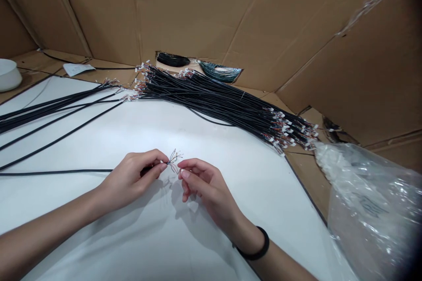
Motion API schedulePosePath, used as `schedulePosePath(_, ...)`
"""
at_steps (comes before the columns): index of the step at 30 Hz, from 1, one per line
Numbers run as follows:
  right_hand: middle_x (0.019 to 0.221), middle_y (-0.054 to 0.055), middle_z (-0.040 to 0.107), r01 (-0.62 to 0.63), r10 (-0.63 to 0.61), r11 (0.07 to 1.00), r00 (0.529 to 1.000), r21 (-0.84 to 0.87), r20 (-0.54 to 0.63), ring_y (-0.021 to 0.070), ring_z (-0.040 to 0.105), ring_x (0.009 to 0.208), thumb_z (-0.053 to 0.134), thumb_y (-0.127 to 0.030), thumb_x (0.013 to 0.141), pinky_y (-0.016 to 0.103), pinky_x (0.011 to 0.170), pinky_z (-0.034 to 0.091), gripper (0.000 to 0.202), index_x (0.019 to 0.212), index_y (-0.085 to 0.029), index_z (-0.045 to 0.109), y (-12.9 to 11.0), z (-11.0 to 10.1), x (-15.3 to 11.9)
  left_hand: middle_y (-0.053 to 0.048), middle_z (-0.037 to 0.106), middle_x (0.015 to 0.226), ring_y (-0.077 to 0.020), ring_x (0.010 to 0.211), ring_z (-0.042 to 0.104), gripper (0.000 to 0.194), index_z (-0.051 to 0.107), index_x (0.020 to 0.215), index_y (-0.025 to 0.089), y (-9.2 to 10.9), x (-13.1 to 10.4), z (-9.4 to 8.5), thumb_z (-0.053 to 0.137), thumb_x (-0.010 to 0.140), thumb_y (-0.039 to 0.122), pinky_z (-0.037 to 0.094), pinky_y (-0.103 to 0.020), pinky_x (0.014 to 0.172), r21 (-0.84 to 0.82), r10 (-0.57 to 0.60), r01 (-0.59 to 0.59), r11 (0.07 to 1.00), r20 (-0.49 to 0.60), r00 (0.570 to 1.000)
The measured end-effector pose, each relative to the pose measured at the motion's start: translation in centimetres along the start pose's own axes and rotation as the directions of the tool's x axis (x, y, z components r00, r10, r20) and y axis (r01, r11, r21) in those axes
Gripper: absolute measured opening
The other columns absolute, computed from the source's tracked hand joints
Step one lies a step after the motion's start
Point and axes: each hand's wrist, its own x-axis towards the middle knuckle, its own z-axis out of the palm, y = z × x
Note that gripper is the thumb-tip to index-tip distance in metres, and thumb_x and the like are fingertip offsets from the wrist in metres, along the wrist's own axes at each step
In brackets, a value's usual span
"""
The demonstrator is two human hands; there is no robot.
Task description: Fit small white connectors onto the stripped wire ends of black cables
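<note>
My left hand [136,175] pinches the end of a black cable [56,172] between thumb and fingers. The cable runs off to the left edge, low over the white tabletop. Past my left fingertips, several thin loose wires [173,158] in dark and light colours fan out. My right hand [206,184], with a black band [262,246] on its wrist, faces it with thumb and index finger closed on one thin wire of that fan. Its other fingers are curled. The wire's tip is hidden by the fingers.
A large bundle of black cables [204,96] with white connectors lies along the back. More black cables [49,109] reach in from the left. Cardboard walls [198,9] enclose the white table [99,140]. A plastic bag [372,202] is at right, a white bowl [9,74] at far left.
</note>
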Motion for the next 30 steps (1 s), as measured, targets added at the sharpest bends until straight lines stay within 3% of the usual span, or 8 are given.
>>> schedulePosePath(8, 0.075, 0.0, 0.063, 0.01, -0.01, 1.0, 1.0, -0.006, 0.01, 0.0102, 0.06, 0.058, 0.074, -0.026, 0.073, 0.021, 0.052, 0.054, 0.019, 0.09, -0.018, 0.068, -0.54, 0.26, -0.37, 0.003, 0.057, 0.065, -0.0095, 0.056, 0.049, 0.024, 0.061, 0.094, 0.02, -0.02, -0.23, -0.21, 0.038, 0.095, 0.027, 0.038, -0.02, 0.055, 0.038, 0.047, -0.047, 0.998, 0.016, 0.999)
schedulePosePath(12, 0.084, 0.002, 0.065, 0.049, -0.048, 0.998, 0.999, -0.041, 0.017, 0.0109, 0.061, 0.06, 0.073, -0.024, 0.074, 0.023, 0.053, 0.055, 0.022, 0.094, -0.02, 0.067, -0.52, 0.21, -0.39, 0.004, 0.055, 0.063, -0.0093, 0.053, 0.048, 0.026, 0.061, 0.093, 0.019, -0.04, -0.01, -0.11, 0.037, 0.095, 0.027, 0.037, -0.02, 0.053, 0.055, 0.029, -0.031, 0.998, 0.032, 0.999)
schedulePosePath(21, 0.082, 0.001, 0.065, 0.106, -0.099, 0.988, 0.993, -0.113, 0.062, 0.0099, 0.059, 0.055, 0.07, -0.024, 0.077, 0.026, 0.055, 0.055, 0.029, 0.105, -0.023, 0.066, -0.38, 0.25, -0.52, 0.003, 0.06, 0.066, -0.0092, 0.053, 0.047, 0.025, 0.063, 0.091, 0.02, -0.06, 0.01, 0.04, 0.039, 0.095, 0.029, 0.035, -0.021, 0.053, 0.049, -0.006, 0.004, 0.999, 0.044, 0.999)
schedulePosePath(30, 0.079, 0.001, 0.063, 0.073, -0.057, 0.985, 0.993, -0.157, 0.105, 0.0097, 0.059, 0.056, 0.069, -0.024, 0.077, 0.025, 0.054, 0.053, 0.019, 0.096, -0.021, 0.069, -0.39, 0.48, -0.78, 0.003, 0.058, 0.063, -0.0099, 0.054, 0.048, 0.022, 0.061, 0.089, 0.019, -0.13, -0.05, 0.25, 0.042, 0.093, 0.029, 0.035, -0.022, 0.052, 0.003, -0.048, 0.048, 0.999, 0.024, 0.999)
